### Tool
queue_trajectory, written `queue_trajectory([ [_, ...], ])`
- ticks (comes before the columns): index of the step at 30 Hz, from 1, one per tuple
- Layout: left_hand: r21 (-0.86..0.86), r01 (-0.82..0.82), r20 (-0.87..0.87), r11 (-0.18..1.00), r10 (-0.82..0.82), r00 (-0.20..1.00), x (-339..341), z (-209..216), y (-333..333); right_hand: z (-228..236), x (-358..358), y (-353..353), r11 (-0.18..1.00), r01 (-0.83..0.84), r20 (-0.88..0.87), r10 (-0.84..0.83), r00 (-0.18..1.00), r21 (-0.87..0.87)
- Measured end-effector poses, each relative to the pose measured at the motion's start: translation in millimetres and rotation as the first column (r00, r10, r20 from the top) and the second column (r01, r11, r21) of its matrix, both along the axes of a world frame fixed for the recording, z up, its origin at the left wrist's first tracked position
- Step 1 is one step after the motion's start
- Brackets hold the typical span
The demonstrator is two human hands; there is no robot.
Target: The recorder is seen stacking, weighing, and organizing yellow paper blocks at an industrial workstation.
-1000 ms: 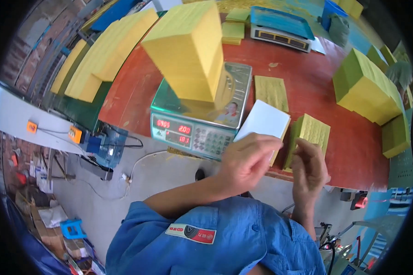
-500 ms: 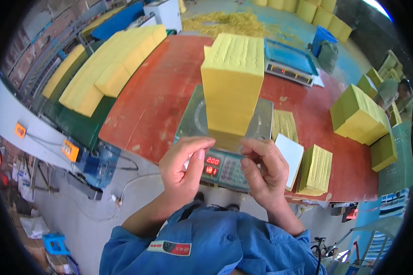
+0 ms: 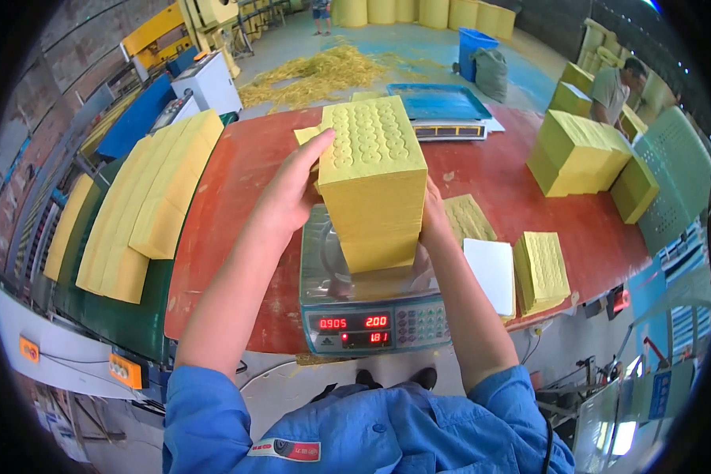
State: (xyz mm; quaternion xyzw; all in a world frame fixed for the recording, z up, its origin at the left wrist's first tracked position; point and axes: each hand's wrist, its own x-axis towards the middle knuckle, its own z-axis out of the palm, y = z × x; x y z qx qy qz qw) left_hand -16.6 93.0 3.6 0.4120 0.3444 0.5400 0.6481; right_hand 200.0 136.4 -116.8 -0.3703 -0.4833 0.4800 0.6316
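Note:
A tall stack of yellow embossed paper sheets [image 3: 373, 217] stands upright on the metal pan of a digital scale [image 3: 317, 265] with lit red displays. My left hand [image 3: 299, 183] holds the stack's left side near the top, one finger along the upper edge. On the opposite side, my right hand [image 3: 432, 215] presses against the stack; most of its fingers are hidden. Right of the scale lie some flat yellow sheets [image 3: 471, 217], a white board [image 3: 487, 272] and a shorter yellow stack [image 3: 542, 272].
A second scale with a blue tray [image 3: 438, 103] sits at the red table's [image 3: 237, 174] far edge. Rows of yellow stacks [image 3: 154, 186] lie on a green conveyor at left. More stacks [image 3: 581, 154] stand at right, near another person [image 3: 611, 91]. Yellow scraps [image 3: 316, 75] cover floor beyond.
Both hands have moved forward from in front of the scale, where they were apart from the stack, onto its two sides. The view has tilted up.

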Motion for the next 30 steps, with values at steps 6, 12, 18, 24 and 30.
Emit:
queue_trajectory([
  [6, -0.086, 0.102, -0.056, 0.991, -0.107, 0.993, 11.0, 7.4, -11.5, 13.3, -5.6, -22.6, 0.893, -0.263, -0.169, 0.214, 0.962, -0.365],
  [12, -0.159, 0.213, -0.084, 0.964, -0.228, 0.970, 1.6, 13.9, -59.0, -5.8, -2.9, -91.5, 0.991, -0.032, -0.042, 0.027, 0.999, -0.132],
  [18, -0.222, 0.328, -0.154, 0.918, -0.366, 0.918, -13.3, 25.5, -66.9, -13.6, 13.5, -146.7, 0.990, 0.079, 0.041, -0.075, 0.996, -0.113],
  [24, -0.288, 0.303, -0.258, 0.908, -0.378, 0.889, -11.7, 38.2, -50.5, -42.4, 26.1, -216.1, 0.966, -0.043, -0.065, 0.028, 0.998, -0.256],
  [30, -0.343, 0.205, -0.370, 0.917, -0.332, 0.868, -1.1, 39.0, -50.9, -67.9, 17.8, -208.3, 0.829, -0.327, -0.538, 0.039, 0.842, -0.453],
])
